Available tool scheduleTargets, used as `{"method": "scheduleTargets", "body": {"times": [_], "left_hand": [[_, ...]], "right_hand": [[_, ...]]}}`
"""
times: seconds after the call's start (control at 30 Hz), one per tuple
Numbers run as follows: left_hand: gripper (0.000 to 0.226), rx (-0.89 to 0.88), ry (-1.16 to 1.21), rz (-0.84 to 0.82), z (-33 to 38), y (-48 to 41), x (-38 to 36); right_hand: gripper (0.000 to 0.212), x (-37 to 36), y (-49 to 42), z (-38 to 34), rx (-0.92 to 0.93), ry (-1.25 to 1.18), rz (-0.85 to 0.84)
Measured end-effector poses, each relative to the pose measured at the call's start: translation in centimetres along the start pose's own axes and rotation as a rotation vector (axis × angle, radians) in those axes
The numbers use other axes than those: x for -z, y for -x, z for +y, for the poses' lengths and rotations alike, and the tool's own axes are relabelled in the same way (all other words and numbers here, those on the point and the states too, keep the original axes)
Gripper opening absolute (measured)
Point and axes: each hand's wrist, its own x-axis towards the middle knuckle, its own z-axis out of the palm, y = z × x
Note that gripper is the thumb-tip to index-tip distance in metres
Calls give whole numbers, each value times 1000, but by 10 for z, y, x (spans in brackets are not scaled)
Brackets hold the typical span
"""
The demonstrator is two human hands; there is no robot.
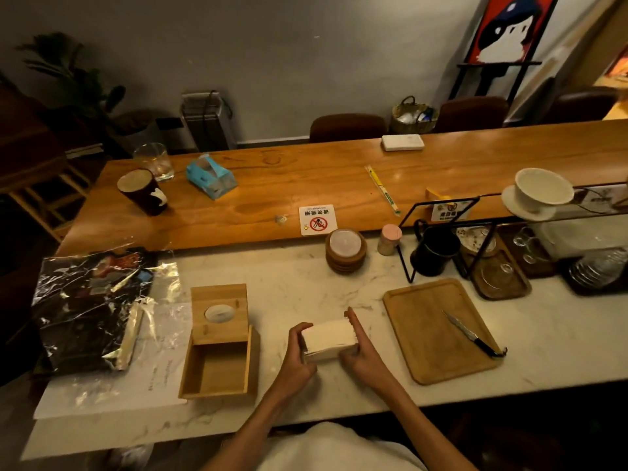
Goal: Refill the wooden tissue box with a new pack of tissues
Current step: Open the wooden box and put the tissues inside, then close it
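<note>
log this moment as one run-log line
step: tissues in hand | left hand + right hand: gripping tissue stack by its ends | wooden tissue box: open, empty, left of stack | lid: behind box

The open wooden tissue box [217, 365] stands empty, its cavity clear from above; its lid [219, 312] rests tilted on the rim at 12 o'clock, blocking entry from that side. Bare marble counter [299, 290] lies between the box and the stack of tissues [328, 339] at its 3 o'clock. Crumpled plastic wrapping [91, 307] crowds the box's 9 o'clock; a wooden tray [438, 331] with a knife [470, 334] bounds the far right.
</note>
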Motion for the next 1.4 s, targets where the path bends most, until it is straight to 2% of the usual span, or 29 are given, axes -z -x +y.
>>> {"method": "scheduleTargets", "body": {"times": [0.23, 0.47, 0.57, 0.7, 0.87, 1.07, 1.17, 1.23, 1.3, 1.4], "left_hand": [[58, -26, 75, 76, 11, 3, -9], [85, -20, 36, 49, 2, 11, -8], [82, 11, 78, 68, 9, 9, -15], [74, 33, 103, 115, 10, 11, -21], [73, 13, 71, 155, 12, 12, -22], [68, -14, 5, 124, 12, 13, -19], [68, 33, -89, -34, 18, 11, -7], [72, 60, -175, -152, 21, 10, 5], [75, 89, -238, -204, 21, 8, 13], [76, 134, -311, -180, 33, 8, 17]], "right_hand": [[78, -5, 5, -5, 44, -52, 42], [84, -12, 13, -3, 21, -119, 103], [81, -15, 14, -4, 15, -173, 106], [90, -22, 17, 1, 14, -205, 155], [92, -27, 20, 2, 38, -189, 201], [84, -28, 22, -3, 79, -191, 232], [95, -11, 19, -5, 170, 130, 236], [110, -1, 6, -8, 303, 608, 205], [116, 0, -9, -20, 340, 999, 50], [96, -6, -32, -47, 266, 1221, -179]]}}
